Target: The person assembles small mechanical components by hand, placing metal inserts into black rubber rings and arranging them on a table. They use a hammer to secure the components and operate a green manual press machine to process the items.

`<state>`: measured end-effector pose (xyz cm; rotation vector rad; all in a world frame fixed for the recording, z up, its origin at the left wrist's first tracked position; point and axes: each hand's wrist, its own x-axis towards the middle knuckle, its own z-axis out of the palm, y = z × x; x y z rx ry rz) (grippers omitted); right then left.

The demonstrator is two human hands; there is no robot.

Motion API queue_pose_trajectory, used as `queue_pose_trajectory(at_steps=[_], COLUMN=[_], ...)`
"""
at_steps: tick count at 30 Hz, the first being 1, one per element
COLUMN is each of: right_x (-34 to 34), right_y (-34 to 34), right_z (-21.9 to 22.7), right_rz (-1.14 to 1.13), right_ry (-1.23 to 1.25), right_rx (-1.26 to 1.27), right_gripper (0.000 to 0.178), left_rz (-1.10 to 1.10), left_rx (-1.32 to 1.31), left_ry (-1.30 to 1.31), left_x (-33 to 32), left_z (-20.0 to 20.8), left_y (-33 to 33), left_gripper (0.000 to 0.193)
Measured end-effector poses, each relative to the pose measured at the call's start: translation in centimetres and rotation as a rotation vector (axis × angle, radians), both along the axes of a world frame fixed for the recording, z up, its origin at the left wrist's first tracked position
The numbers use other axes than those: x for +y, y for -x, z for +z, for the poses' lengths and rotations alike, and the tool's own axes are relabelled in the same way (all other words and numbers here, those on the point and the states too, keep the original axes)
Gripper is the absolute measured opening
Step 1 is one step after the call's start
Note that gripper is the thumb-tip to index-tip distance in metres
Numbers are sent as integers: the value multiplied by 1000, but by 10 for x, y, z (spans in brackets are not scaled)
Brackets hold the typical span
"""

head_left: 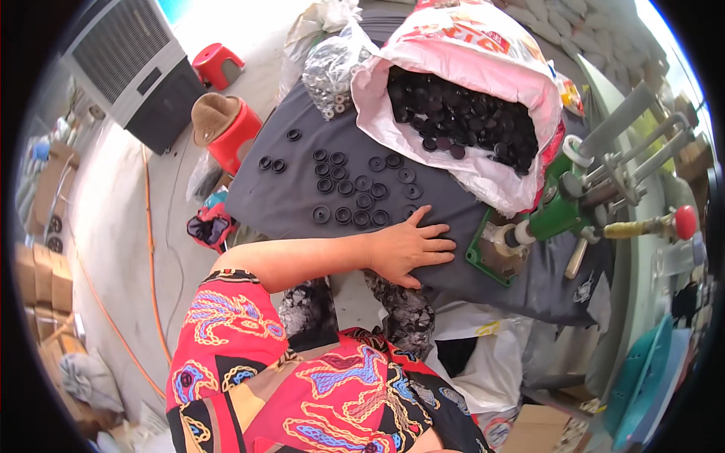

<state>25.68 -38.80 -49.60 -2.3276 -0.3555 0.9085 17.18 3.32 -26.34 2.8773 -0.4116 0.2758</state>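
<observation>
My left hand [408, 248] lies palm down on the dark grey cloth [279, 200], fingers spread and holding nothing visible. Just beyond it, several black round ring-shaped caps [343, 215] are scattered over the cloth, most in a loose cluster and a few off to the left. At the back, a white and red woven sack [370, 98] gapes toward me, full of black round pieces [468, 113]. To the right of my fingers stands a green hand press [547, 219] with a metal base plate. My right hand is out of the picture.
A clear plastic bag [336, 64] of small parts sits left of the sack. The press's red-knobbed lever [683, 223] sticks out to the right. On the left are red stools [234, 136], one with a brown hat [219, 117], an air cooler [128, 68] and an orange hose [149, 249].
</observation>
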Motion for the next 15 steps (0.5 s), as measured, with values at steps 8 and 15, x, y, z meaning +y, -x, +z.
queue_pose_trajectory(at_steps=[8, 15], right_x=[3, 7], right_y=[-10, -2], right_z=[10, 3], right_rz=[148, 208], right_ry=[-14, 22], right_rx=[-13, -59], right_gripper=[28, 28], left_rz=[21, -17], left_rx=[6, -43], left_ry=[-35, -106], left_x=[-3, -2], left_z=[3, -2], left_y=[2, -1], left_gripper=[81, 82])
